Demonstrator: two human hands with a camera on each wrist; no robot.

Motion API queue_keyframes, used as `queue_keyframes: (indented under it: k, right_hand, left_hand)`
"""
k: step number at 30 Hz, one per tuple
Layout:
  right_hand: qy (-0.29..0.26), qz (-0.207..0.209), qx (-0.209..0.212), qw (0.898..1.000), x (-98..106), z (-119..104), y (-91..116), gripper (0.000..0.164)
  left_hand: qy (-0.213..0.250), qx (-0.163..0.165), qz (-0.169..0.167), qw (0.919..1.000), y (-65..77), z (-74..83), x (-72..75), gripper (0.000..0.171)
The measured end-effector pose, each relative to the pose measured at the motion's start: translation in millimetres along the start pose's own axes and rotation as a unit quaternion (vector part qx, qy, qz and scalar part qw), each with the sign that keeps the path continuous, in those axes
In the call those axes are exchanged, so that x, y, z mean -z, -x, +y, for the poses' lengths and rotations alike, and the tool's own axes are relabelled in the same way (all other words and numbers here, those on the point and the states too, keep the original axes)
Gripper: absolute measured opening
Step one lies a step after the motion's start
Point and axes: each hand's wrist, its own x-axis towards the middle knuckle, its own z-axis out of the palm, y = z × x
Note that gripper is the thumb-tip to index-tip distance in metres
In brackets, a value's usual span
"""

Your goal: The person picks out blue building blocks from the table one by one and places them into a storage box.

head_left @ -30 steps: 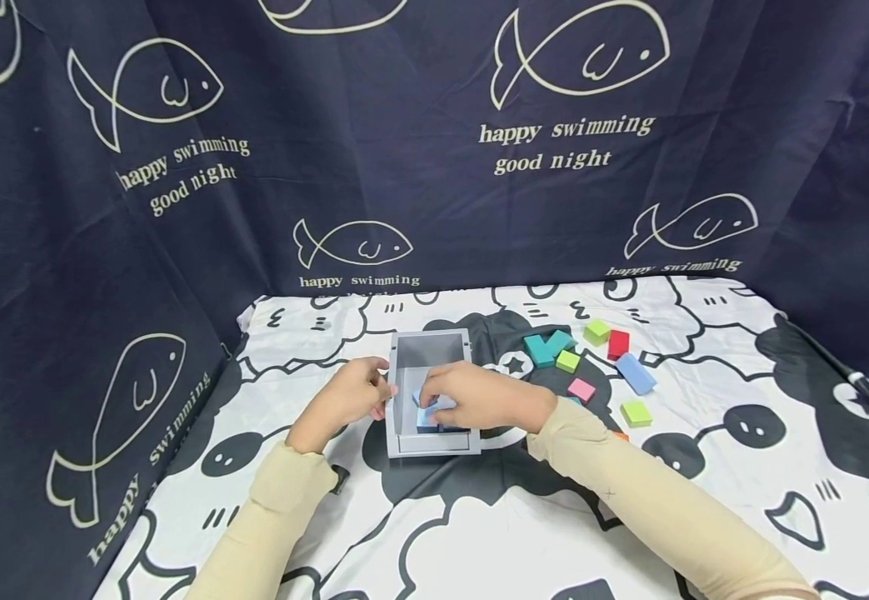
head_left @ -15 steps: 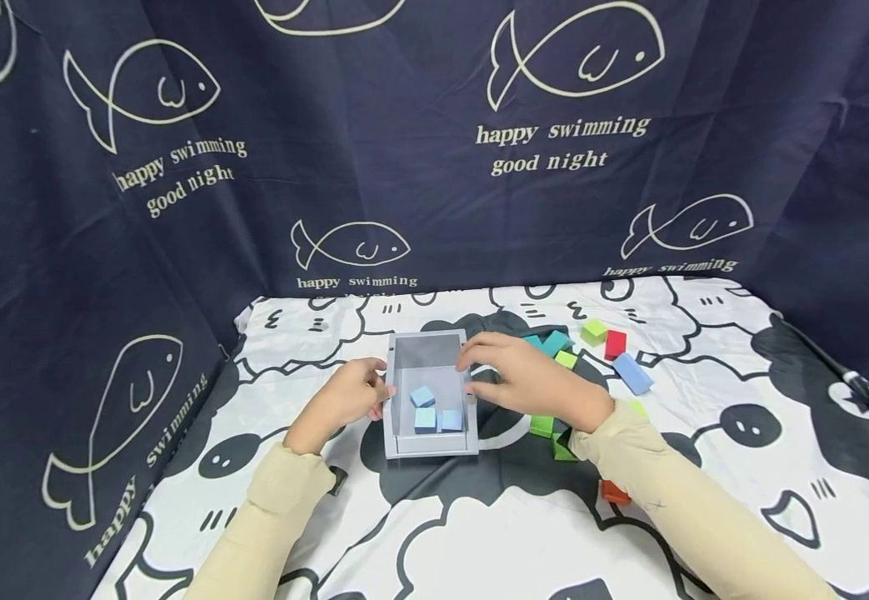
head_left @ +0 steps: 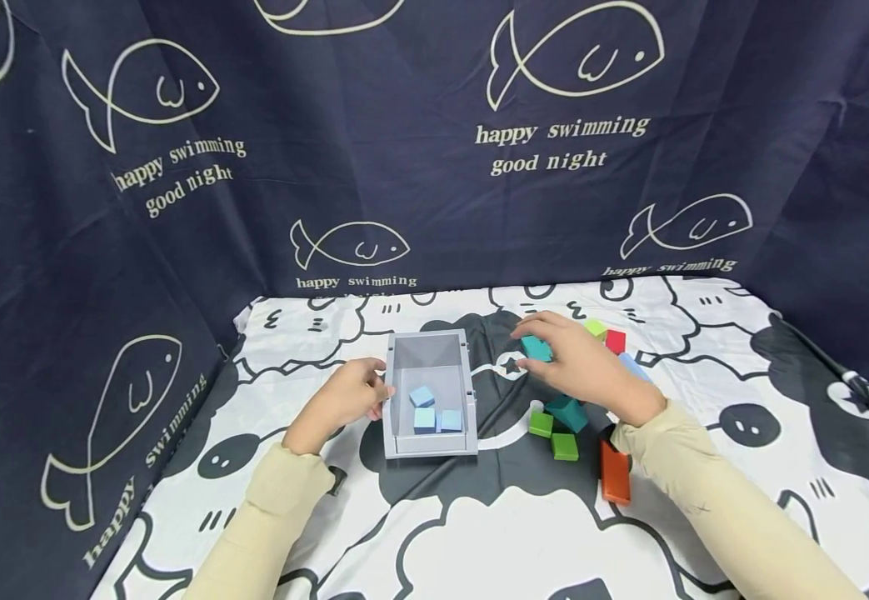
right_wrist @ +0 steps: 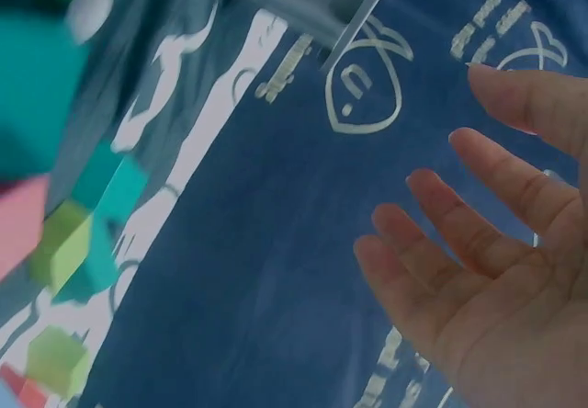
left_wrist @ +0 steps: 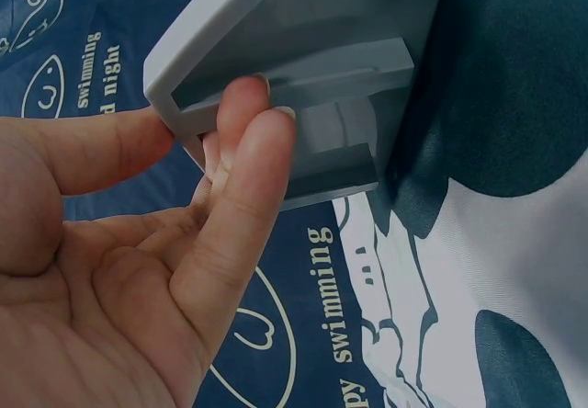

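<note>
The grey open-topped box (head_left: pixel 431 453) stands on the patterned cloth, with three light blue blocks (head_left: pixel 424 420) at its near end. My left hand (head_left: pixel 344 395) grips the box's left edge; in the left wrist view, the thumb of that hand (left_wrist: pixel 202 252) is on the edge and the fingers lie against the side. To the right of the box, my right hand (head_left: pixel 580 360) holds nothing. Its fingers are spread and slightly bent around a teal block (head_left: pixel 535 348) in the head view. The right wrist view shows the empty palm above the blocks.
Two green blocks (head_left: pixel 565 447), a dark teal block (head_left: pixel 567 413) and a long red-orange block (head_left: pixel 616 473) lie nearer the front. Behind the right hand are a red block (head_left: pixel 615 342), a lime block (head_left: pixel 595 328) and a long blue block (head_left: pixel 634 367). A dark curtain (head_left: pixel 434 150) hangs behind.
My right hand has come out of the box, releasing a light blue block there, and moved right over the loose blocks with its fingers spreading. My left hand keeps its grip.
</note>
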Motion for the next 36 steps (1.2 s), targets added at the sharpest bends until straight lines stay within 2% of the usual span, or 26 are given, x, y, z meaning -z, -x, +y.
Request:
queue_keyframes:
  k: [9, 16, 29, 36]
  right_hand:
    - [0.010, 0.019, -0.069, 0.997, 8.5, 40.5, 17.4, 0.035]
    - [0.020, 0.007, -0.104, 0.994, 18.2, 62.4, 26.1, 0.037]
    - [0.057, -0.086, -0.144, 0.984, 26.7, 98.6, 39.7, 0.038]
    - [0.039, -0.140, -0.190, 0.971, 22.4, 115.0, 45.0, 0.045]
  left_hand:
    - [-0.005, 0.012, -0.002, 0.9999, 0.5, -0.4, 0.4, 0.046]
    - [-0.005, 0.013, -0.002, 0.9999, 1.1, 0.4, 0.1, 0.046]
    - [-0.002, 0.014, -0.002, 0.9999, 1.5, 2.0, -0.4, 0.047]
    - [-0.008, 0.013, -0.005, 0.9999, 0.8, 2.1, 0.4, 0.047]
